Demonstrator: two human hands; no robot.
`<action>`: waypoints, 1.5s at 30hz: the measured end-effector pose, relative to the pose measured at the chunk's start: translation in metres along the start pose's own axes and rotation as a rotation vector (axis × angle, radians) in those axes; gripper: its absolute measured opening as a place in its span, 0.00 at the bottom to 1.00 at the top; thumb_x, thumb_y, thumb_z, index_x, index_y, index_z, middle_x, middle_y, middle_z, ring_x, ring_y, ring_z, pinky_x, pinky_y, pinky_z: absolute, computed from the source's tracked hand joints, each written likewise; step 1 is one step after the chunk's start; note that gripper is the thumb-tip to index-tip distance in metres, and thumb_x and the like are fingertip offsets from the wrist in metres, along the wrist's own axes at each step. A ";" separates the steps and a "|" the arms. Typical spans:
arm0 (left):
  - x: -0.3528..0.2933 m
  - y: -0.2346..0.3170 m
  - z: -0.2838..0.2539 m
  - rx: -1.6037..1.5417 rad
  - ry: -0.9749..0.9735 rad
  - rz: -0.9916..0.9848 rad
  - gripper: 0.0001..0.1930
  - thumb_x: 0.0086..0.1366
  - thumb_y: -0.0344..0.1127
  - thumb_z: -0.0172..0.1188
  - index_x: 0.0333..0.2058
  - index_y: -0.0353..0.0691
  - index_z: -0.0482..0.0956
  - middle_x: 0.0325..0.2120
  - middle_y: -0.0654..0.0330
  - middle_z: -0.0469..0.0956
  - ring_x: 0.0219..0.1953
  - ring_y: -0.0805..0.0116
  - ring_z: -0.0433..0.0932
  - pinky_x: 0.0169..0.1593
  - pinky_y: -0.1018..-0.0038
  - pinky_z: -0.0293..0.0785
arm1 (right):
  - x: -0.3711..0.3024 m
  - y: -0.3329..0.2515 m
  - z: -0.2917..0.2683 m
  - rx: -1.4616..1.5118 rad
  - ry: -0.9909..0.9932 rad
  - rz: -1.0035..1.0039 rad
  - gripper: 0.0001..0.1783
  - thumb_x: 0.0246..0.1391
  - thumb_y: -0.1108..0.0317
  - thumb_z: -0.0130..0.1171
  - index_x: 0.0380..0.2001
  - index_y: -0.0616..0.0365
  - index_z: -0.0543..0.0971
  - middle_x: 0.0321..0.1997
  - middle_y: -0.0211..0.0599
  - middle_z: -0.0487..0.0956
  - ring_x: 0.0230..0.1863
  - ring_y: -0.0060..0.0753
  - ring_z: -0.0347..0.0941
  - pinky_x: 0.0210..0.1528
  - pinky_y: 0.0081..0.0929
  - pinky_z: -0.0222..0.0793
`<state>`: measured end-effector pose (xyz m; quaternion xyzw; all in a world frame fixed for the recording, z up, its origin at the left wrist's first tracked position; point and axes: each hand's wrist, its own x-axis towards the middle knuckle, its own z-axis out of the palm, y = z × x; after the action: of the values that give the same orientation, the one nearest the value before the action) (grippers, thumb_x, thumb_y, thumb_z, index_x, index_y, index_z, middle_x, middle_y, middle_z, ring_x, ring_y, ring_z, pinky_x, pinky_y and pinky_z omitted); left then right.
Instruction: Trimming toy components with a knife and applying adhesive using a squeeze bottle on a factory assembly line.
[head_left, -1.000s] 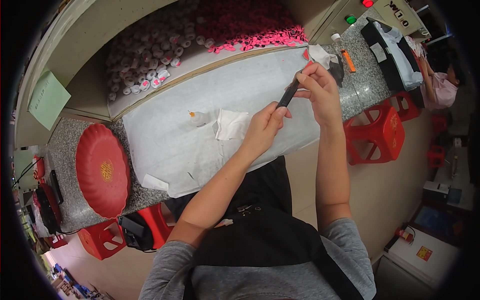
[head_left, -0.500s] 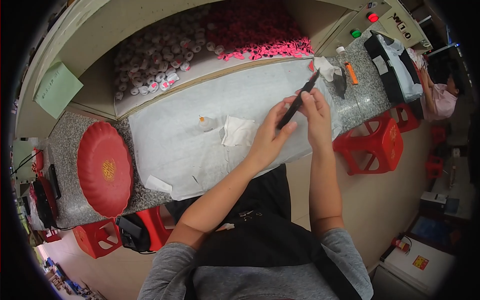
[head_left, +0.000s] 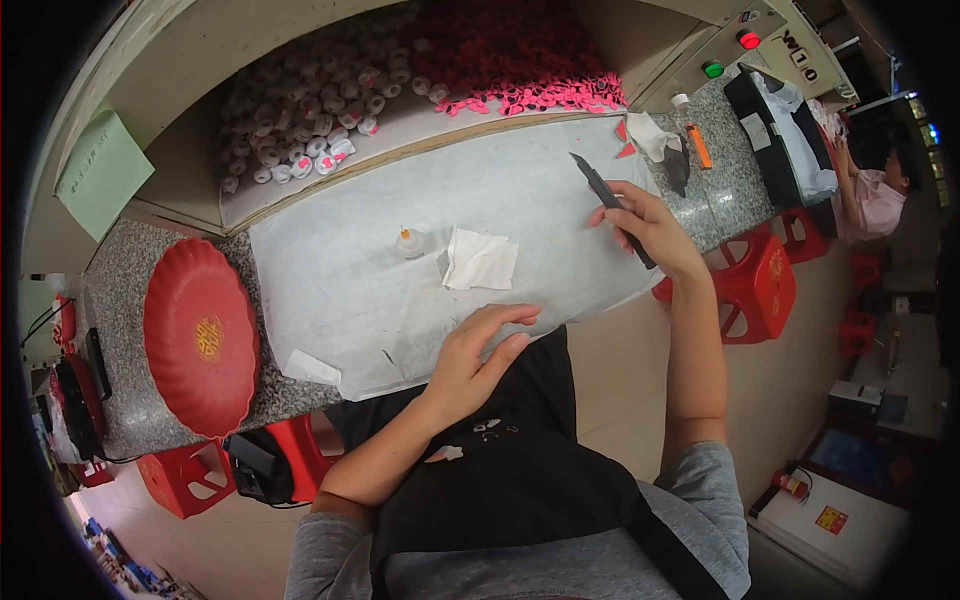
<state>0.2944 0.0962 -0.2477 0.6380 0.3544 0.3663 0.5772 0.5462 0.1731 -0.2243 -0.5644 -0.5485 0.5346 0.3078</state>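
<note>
My right hand [head_left: 652,232] grips a black utility knife [head_left: 602,188] over the right part of the white sheet. Its blade points up and away to the left. My left hand [head_left: 472,352] hovers at the sheet's near edge, holding nothing, with thumb and fingers apart. Beyond it on the white sheet [head_left: 340,260] lie a folded white cloth [head_left: 482,260] and a small clear bottle with an orange tip [head_left: 410,242]. Small red scraps [head_left: 625,150] rest near the far right corner, beside a crumpled white cloth [head_left: 650,137].
A lit booth holds white rolls [head_left: 325,100] and a heap of pink-and-black pieces [head_left: 540,95]. At the left stands a red scalloped tray [head_left: 205,340]. An orange marker-like stick [head_left: 698,147], a black bin [head_left: 765,130] and red stools [head_left: 760,290] are at the right. A co-worker [head_left: 880,195] sits beyond.
My left hand has let go of the knife and drawn back toward me. The right hand has moved slightly right and tilted the knife leftward. A red scrap has left the blade tip.
</note>
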 end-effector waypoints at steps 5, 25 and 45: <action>-0.004 0.000 -0.002 -0.022 -0.003 -0.021 0.13 0.57 0.32 0.46 0.40 0.35 0.69 0.33 0.58 0.73 0.38 0.68 0.70 0.43 0.76 0.63 | -0.004 -0.006 0.001 0.040 -0.067 0.080 0.19 0.47 0.75 0.46 0.45 0.64 0.64 0.30 0.34 0.73 0.16 0.14 0.60 0.17 0.11 0.58; -0.015 0.002 -0.096 0.228 0.685 0.113 0.10 0.51 0.27 0.54 0.34 0.35 0.71 0.21 0.66 0.69 0.24 0.78 0.64 0.33 0.83 0.62 | 0.006 -0.022 0.123 -0.401 0.103 -0.545 0.21 0.39 0.74 0.55 0.42 0.58 0.69 0.43 0.41 0.69 0.47 0.40 0.63 0.48 0.27 0.58; 0.018 0.012 -0.046 0.018 0.313 -0.019 0.11 0.57 0.34 0.49 0.39 0.40 0.71 0.30 0.63 0.73 0.31 0.74 0.70 0.34 0.80 0.64 | 0.016 0.023 0.013 -0.881 0.490 -0.363 0.13 0.41 0.77 0.51 0.36 0.61 0.70 0.29 0.41 0.70 0.32 0.40 0.67 0.33 0.30 0.62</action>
<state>0.2634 0.1333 -0.2315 0.5750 0.4495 0.4526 0.5124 0.5381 0.1803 -0.2533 -0.6444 -0.7218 0.0447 0.2484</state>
